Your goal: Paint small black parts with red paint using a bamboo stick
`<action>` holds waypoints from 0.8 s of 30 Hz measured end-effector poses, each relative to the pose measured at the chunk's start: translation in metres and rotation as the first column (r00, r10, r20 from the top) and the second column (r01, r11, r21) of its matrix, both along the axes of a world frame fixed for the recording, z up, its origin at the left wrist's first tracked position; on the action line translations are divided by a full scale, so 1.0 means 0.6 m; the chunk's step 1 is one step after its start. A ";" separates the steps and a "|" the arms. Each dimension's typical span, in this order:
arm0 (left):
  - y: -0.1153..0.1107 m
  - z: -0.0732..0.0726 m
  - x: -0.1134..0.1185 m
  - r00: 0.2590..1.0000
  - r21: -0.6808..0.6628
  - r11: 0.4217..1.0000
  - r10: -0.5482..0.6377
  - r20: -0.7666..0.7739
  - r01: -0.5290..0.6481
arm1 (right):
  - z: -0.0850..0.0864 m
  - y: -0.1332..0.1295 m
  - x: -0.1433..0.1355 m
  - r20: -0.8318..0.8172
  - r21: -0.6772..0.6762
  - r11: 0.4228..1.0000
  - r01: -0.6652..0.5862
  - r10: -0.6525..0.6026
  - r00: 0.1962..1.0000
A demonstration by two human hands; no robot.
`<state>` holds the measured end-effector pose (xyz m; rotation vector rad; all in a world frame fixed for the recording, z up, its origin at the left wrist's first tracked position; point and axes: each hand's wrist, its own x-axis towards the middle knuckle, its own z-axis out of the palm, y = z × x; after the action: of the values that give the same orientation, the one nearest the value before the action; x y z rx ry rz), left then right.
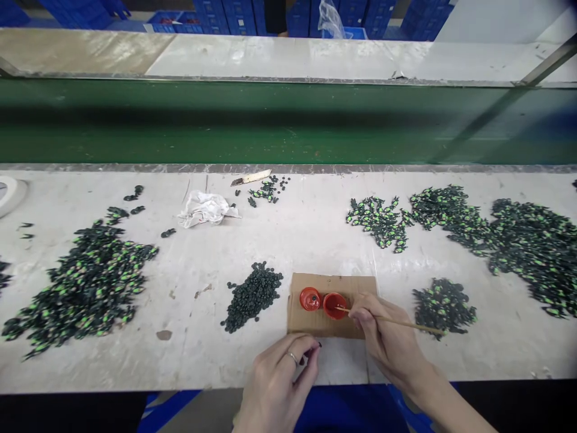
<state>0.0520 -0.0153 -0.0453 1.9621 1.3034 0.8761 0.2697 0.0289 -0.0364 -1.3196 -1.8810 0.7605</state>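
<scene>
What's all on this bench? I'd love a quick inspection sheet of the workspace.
Surface: pale, stained workbench.
Job's things: cardboard piece bearing a red cap and a red paint cup; thin stick with its tip in the cup; plain dark pieces pile.
Clutter: crumpled rag; green-marked piles.
Grippers: left hand pinches a small dark piece; right hand holds the stick.
Cables: nothing seen.
Surroundings: green conveyor belt; blue crates.

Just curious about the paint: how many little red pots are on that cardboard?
2. Both sit on the cardboard: the left red pot and, touching it, the right red pot, where the right hand dips a thin stick.
</scene>
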 end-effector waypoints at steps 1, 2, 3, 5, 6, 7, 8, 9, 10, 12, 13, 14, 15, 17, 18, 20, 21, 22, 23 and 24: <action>-0.002 -0.004 0.003 1.000 0.001 1.000 0.006 -0.009 -0.006 | 0.001 0.001 0.000 -0.001 0.004 1.000 0.001 -0.001 1.000; -0.004 -0.007 0.006 1.000 0.002 1.000 0.012 -0.016 -0.012 | 0.003 0.002 -0.001 -0.003 0.007 1.000 0.000 0.000 1.000; -0.005 -0.010 0.008 1.000 0.003 1.000 0.015 -0.022 -0.015 | 0.004 0.002 -0.002 -0.007 0.008 1.000 -0.002 0.002 1.000; -0.007 -0.015 0.011 0.999 -0.001 1.000 0.019 -0.029 -0.019 | 0.006 0.002 -0.003 -0.018 0.002 1.000 -0.007 0.007 1.000; -0.007 -0.017 0.011 0.999 -0.004 1.000 0.022 -0.030 -0.022 | 0.006 0.002 -0.003 -0.026 -0.002 1.000 -0.007 0.007 1.000; -0.007 -0.019 0.012 0.999 -0.008 1.000 0.025 -0.030 -0.026 | 0.006 0.000 -0.003 -0.036 -0.007 1.000 -0.005 0.005 0.999; -0.007 -0.020 0.012 0.999 -0.011 1.000 0.029 -0.029 -0.029 | 0.006 -0.001 -0.003 -0.048 -0.012 1.000 0.001 -0.001 0.999; -0.007 -0.021 0.012 0.999 -0.013 0.999 0.034 -0.027 -0.035 | 0.005 -0.002 -0.003 -0.061 -0.019 1.000 0.007 -0.008 0.998; -0.007 -0.022 0.012 0.999 -0.015 0.999 0.040 -0.025 -0.041 | 0.004 -0.003 -0.003 -0.077 -0.025 1.000 0.015 -0.017 0.997; -0.007 -0.024 0.013 0.999 -0.015 0.999 0.050 -0.022 -0.050 | 0.004 -0.003 -0.002 -0.109 -0.034 0.999 0.038 -0.041 0.993; -0.007 -0.024 0.013 0.998 -0.015 0.998 0.055 -0.022 -0.056 | 0.004 -0.003 -0.002 -0.123 -0.039 0.998 0.050 -0.054 0.991; -0.008 -0.024 0.014 0.998 -0.014 0.998 0.060 -0.021 -0.060 | 0.004 -0.003 -0.002 -0.134 -0.045 0.997 0.060 -0.065 0.989; -0.008 -0.024 0.014 0.998 -0.014 0.998 0.062 -0.022 -0.063 | 0.005 -0.003 -0.002 -0.142 -0.052 0.996 0.066 -0.073 0.987; -0.009 -0.023 0.016 0.997 -0.013 0.997 0.070 -0.023 -0.070 | 0.006 -0.003 -0.003 -0.155 -0.071 0.995 0.072 -0.082 0.984; -0.009 -0.023 0.016 0.997 -0.013 0.997 0.072 -0.022 -0.072 | 0.007 -0.004 -0.003 -0.162 -0.084 0.994 0.072 -0.085 0.983; -0.009 -0.023 0.017 0.997 -0.016 0.997 0.077 -0.018 -0.077 | 0.006 -0.005 -0.004 -0.176 -0.111 0.991 0.078 -0.097 0.980; -0.008 -0.024 0.018 0.997 -0.019 0.996 0.081 -0.015 -0.082 | 0.006 -0.006 -0.004 -0.184 -0.126 0.989 0.084 -0.106 0.977; -0.008 -0.025 0.018 0.996 -0.022 0.996 0.088 -0.011 -0.088 | 0.005 -0.006 -0.005 -0.193 -0.140 0.986 0.089 -0.115 0.974; -0.007 -0.025 0.018 0.996 -0.027 0.995 0.094 -0.006 -0.094 | 0.004 -0.006 -0.006 -0.203 -0.156 0.983 0.093 -0.124 0.971; -0.007 -0.026 0.017 0.995 -0.031 0.994 0.102 0.003 -0.102 | 0.004 -0.006 -0.006 -0.217 -0.173 0.980 0.096 -0.133 0.967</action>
<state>0.0624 -0.0194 -0.0609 1.8823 1.4168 0.9036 0.2662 0.0255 -0.0342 -1.3640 -1.5756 0.9765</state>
